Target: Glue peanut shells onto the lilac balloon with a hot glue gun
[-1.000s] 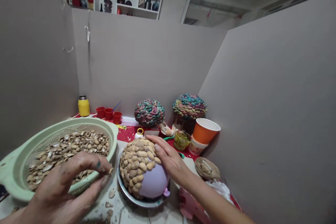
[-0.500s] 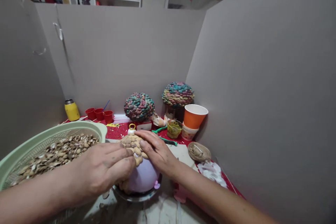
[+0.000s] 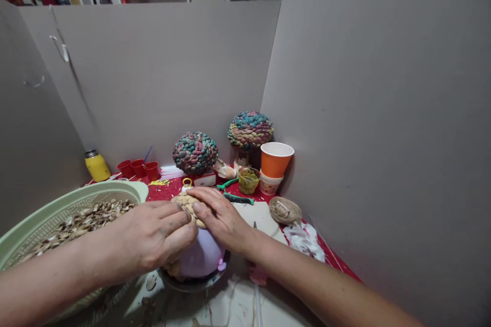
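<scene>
A purple balloon (image 3: 203, 255), partly covered with tan peanut shells (image 3: 184, 201), rests in a dark round dish (image 3: 194, 286). My left hand (image 3: 157, 235) lies at the balloon's left side, fingers bent together against the shells; whatever is under the fingertips is hidden. Across the top right, my right hand (image 3: 218, 217) lies over the shells with its thumb apart from the fingers. A green basket (image 3: 136, 190) on the left holds loose shells (image 3: 86, 222).
Behind stand two colourful shell-covered domes (image 3: 195, 152), red cups (image 3: 138, 167), a yellow jar (image 3: 97, 166), a green-stained bowl (image 3: 249, 182) and an orange cup (image 3: 275, 163). Twine (image 3: 285, 211) and white plastic (image 3: 305, 240) lie right. Grey partitions (image 3: 153, 71) enclose the table.
The view has shifted slightly, moving the background left. My left hand has moved up a little along the shells, covering more of them. My right hand keeps its place on top.
</scene>
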`<state>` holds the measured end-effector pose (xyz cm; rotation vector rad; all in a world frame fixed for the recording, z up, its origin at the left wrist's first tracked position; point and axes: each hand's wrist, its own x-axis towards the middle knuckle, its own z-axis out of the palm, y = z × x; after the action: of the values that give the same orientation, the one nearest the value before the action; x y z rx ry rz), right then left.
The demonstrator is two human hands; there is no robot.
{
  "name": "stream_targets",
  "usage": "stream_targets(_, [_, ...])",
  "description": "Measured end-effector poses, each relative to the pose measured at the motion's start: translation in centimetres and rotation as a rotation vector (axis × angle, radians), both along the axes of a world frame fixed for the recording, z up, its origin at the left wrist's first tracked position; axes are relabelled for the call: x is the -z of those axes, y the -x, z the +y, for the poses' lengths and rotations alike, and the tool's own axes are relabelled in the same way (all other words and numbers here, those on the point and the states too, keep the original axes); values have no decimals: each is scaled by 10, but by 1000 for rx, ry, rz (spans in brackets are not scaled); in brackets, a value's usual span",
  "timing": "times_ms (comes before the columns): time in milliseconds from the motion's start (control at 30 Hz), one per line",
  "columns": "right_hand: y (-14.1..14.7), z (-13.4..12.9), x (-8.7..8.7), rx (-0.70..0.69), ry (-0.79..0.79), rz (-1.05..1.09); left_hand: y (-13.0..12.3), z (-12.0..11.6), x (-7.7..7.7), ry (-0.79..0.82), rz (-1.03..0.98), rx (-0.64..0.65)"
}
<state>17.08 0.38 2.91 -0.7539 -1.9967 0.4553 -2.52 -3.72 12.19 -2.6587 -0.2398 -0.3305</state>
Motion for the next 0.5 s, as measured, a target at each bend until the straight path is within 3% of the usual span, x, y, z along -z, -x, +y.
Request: stream_targets(500, [0, -1, -1, 4, 2, 7, 0, 5, 9, 119, 20, -45])
